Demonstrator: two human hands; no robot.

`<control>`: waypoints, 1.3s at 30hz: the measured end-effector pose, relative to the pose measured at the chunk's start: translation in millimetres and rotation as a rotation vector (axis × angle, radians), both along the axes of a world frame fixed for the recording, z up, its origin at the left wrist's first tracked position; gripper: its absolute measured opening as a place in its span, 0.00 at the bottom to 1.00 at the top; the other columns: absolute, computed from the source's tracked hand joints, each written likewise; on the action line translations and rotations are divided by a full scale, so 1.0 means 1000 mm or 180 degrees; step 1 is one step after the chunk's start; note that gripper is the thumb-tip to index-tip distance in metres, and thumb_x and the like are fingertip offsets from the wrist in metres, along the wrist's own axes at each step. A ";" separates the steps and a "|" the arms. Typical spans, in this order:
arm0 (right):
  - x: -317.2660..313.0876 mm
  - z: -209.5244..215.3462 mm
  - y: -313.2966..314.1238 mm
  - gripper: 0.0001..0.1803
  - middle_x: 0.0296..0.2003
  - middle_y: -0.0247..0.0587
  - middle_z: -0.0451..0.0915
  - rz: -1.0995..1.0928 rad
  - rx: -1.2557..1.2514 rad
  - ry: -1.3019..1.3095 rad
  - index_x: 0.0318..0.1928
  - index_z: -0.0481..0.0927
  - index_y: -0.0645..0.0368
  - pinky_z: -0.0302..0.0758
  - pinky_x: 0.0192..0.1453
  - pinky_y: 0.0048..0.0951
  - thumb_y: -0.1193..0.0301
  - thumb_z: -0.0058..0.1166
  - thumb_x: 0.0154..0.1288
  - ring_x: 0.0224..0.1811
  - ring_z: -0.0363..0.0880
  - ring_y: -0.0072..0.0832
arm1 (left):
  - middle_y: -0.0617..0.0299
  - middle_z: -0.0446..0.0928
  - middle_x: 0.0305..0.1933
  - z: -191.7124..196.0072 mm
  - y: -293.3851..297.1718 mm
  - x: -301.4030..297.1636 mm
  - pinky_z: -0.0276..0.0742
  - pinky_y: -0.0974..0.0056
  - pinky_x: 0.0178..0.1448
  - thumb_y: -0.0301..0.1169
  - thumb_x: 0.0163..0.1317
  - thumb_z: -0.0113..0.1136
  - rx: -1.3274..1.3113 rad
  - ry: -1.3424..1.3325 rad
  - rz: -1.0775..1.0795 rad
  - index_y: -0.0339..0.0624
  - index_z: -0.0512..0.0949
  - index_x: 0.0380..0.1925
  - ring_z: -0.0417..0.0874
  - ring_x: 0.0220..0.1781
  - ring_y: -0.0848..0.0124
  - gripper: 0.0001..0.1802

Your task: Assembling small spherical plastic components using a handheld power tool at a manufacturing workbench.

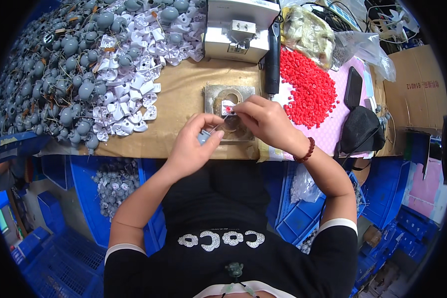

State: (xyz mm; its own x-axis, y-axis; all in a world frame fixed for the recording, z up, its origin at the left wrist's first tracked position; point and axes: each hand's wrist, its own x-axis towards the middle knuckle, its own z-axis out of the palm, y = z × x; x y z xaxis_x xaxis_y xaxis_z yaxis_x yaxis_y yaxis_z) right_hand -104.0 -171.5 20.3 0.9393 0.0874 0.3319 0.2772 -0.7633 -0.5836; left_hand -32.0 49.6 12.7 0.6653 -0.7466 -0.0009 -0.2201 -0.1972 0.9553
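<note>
From the head view, a brown cardboard box (416,82) with a printed marking on its side is seen at the right edge of the bench, and clear plastic bags (333,42) are bunched at the far right, one filled with pale parts. A small yellowish label is fixed to the front of the white machine (236,30) standing at the far middle. A pink foam sheet (335,136) is spread to the right, and a heap of red caps (305,84) is piled on it beside a dark phone (353,87) and a black pouch (361,130). White plastic pieces (134,89) and grey wired parts (54,79) are heaped across the left of the cardboard-covered bench (181,94). Blue crates (89,198) are stacked below the bench edge.

A square metal fixture (228,97) is set in the middle of the bench. A small white piece with a red cap (228,107) is placed on it and is pinched by the fingertips of the right hand (265,121), which lies just to its right. A small grey part (204,137) is gripped in the left hand (196,144), below and left of the fixture; a thin wire seems to run from it toward the white piece, though this is too fine to be certain.
</note>
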 end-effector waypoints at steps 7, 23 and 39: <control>0.011 -0.011 -0.001 0.14 0.32 0.37 0.76 0.0374 -0.1063 -0.0500 0.43 0.82 0.56 0.79 0.31 0.35 0.73 0.61 0.52 0.34 0.80 0.34 | 0.55 0.77 0.43 -0.003 -0.006 -0.002 0.77 0.56 0.51 0.24 0.59 0.65 0.0001 -0.1429 0.0029 0.39 0.80 0.39 0.80 0.46 0.55 0.08; 0.009 0.005 0.001 0.13 0.33 0.37 0.75 0.0533 -0.1746 -0.0099 0.41 0.82 0.57 0.79 0.38 0.32 0.69 0.59 0.54 0.38 0.79 0.33 | 0.52 0.77 0.54 0.001 -0.011 -0.003 0.74 0.52 0.57 0.31 0.53 0.73 0.0688 -0.2312 -0.0118 0.42 0.78 0.52 0.77 0.56 0.54 0.26; -0.039 -0.016 -0.043 0.18 0.50 0.49 0.80 -0.0113 -0.0618 0.0441 0.49 0.74 0.58 0.75 0.58 0.43 0.77 0.63 0.57 0.56 0.78 0.47 | 0.42 0.71 0.66 -0.004 -0.025 0.002 0.72 0.52 0.65 0.43 0.39 0.79 0.1233 -0.2712 -0.0571 0.39 0.73 0.62 0.73 0.67 0.49 0.47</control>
